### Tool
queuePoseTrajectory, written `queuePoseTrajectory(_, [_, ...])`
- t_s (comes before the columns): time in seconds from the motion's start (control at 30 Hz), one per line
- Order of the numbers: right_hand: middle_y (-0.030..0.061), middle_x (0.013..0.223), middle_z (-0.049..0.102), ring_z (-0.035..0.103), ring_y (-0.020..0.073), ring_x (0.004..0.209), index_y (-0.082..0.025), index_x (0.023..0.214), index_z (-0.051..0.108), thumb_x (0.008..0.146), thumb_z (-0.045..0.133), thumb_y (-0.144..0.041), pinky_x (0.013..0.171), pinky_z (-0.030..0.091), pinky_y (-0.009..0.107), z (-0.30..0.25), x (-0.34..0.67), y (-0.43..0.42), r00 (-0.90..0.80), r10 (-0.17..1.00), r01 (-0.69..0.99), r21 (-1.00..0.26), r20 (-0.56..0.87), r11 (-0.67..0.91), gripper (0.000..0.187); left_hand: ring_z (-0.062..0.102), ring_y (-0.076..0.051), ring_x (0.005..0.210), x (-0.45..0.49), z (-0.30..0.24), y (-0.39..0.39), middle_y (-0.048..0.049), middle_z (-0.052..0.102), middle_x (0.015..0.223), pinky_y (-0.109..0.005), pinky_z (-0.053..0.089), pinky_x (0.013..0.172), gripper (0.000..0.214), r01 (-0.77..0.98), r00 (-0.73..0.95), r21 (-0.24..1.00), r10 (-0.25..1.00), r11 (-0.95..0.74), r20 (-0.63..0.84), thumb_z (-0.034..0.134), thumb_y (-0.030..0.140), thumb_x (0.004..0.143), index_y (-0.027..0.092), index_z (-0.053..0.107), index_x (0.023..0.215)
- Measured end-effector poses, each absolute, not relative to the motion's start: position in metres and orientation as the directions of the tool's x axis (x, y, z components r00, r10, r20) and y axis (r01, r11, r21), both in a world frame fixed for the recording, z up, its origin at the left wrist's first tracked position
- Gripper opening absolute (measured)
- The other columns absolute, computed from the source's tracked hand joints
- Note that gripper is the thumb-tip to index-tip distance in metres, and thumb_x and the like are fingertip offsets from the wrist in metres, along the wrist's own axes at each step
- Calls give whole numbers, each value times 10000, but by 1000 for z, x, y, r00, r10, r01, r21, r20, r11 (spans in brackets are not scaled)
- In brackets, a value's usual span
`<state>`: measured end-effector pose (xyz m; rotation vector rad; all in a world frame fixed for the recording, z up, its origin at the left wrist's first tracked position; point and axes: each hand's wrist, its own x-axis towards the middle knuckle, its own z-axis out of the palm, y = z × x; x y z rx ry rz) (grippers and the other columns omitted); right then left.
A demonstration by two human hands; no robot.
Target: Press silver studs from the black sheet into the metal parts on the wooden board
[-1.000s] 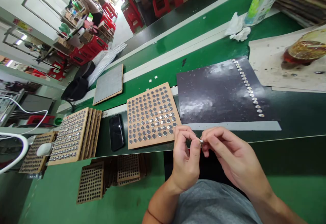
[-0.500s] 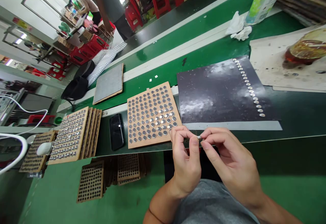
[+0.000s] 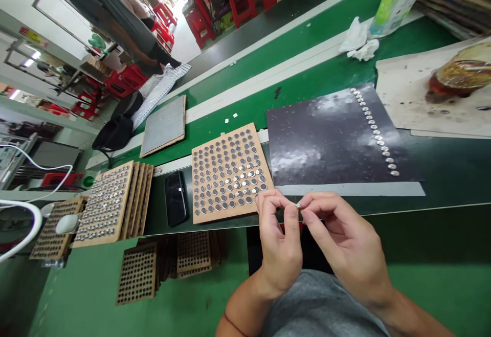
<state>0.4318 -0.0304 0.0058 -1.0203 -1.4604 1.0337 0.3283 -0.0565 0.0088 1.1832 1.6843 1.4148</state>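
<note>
Between the fingertips of both hands is a small shiny metal piece [image 3: 298, 206], too small to make out fully. My left hand [image 3: 282, 245] pinches it from the left with thumb and forefinger. From the other side, the thumb and forefinger of my right hand [image 3: 345, 245] close on it too. Just beyond my left hand lies a tan board [image 3: 210, 218] with rows of round dark discs, some carrying silvery pieces. A dark sheet [image 3: 307, 137] lies past my right hand, with a line of small silvery oval pieces [image 3: 374, 127] down its right side.
Left of the board lies a black phone [image 3: 175, 199], then a stack of filled boards [image 3: 103, 204]. A grey plate [image 3: 164, 125] is farther back. At right stand a jar of amber liquid [image 3: 464, 73], crumpled tissue [image 3: 362, 45] and a plastic bottle [image 3: 399, 2]. A person [image 3: 111, 15] stands across the table.
My hands stay almost still, the right fingertips shifting slightly left at the small metal piece. Across the table, the standing person has moved left and reaches down near the white strips.
</note>
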Motion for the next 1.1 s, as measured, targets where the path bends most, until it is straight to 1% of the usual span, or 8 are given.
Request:
queuePoseTrajectory(0.43, [39,901,694,695,140,796,-215,872,609,943,600,-170,593,574,193,-5,429,-34,-63,967,87,-964,248,253,84,482,-161,818,331,10,-54,-17,471,838,-296,437,805,377,54,-378,995,924,82,-56,529,531,980,204,509,793])
queuePoseTrajectory(0.57, [51,972,688,690,149,835,-223,972,620,964,589,-213,702,600,248,-12,436,-33,-71,975,104,-970,212,219,33,498,-156,828,323,1,-56,-19,496,854,-281,440,821,341,20,-369,996,926,92,-78,522,505,990,203,537,832])
queuePoseTrajectory(0.67, [80,1171,663,664,205,1051,-249,1077,621,963,589,-223,912,554,365,-19,450,-25,-44,964,216,-940,262,265,121,521,-162,833,298,-3,-55,-28,530,868,-286,456,819,330,144,-424,981,904,130,-58,477,489,1004,210,547,842])
queuePoseTrajectory(0.73, [111,1312,609,570,284,1250,-245,1033,647,967,583,-259,1071,427,492,-27,463,-16,-41,938,385,-861,344,333,93,547,-180,871,272,-2,-52,-38,554,888,-318,472,864,309,367,-525,887,850,278,-49,434,447,1013,217,548,840])
queuePoseTrajectory(0.77, [127,1363,581,521,327,1313,-235,1008,660,971,577,-298,1114,356,548,-32,470,-11,-39,919,478,-801,392,362,111,560,-193,921,258,-1,-50,-42,567,913,-347,471,916,300,503,-602,760,798,412,-34,423,419,1010,223,540,815])
queuePoseTrajectory(0.8, [144,1401,557,495,362,1341,-223,1012,669,975,567,-349,1127,315,586,-37,477,-6,-36,899,556,-738,437,381,166,551,-223,1029,244,-1,-47,-61,576,982,-410,430,1013,260,530,-661,698,750,482,-16,459,385,991,223,544,805])
queuePoseTrajectory(0.93, [191,1374,583,522,416,1310,-182,1021,680,971,544,-475,1064,371,602,-53,496,10,-7,831,706,-586,556,398,327,383,-336,1332,208,-3,-32,-130,521,1240,-630,232,1141,183,541,-779,537,626,648,30,474,311,960,222,541,815])
queuePoseTrajectory(1.1, [235,1344,601,559,448,1263,-138,993,691,973,535,-502,1029,403,609,-59,504,17,0,800,765,-515,600,386,396,405,-340,1355,202,-15,-10,-145,536,1277,-621,270,1133,178,599,-762,411,647,687,28,477,296,950,218,564,817])
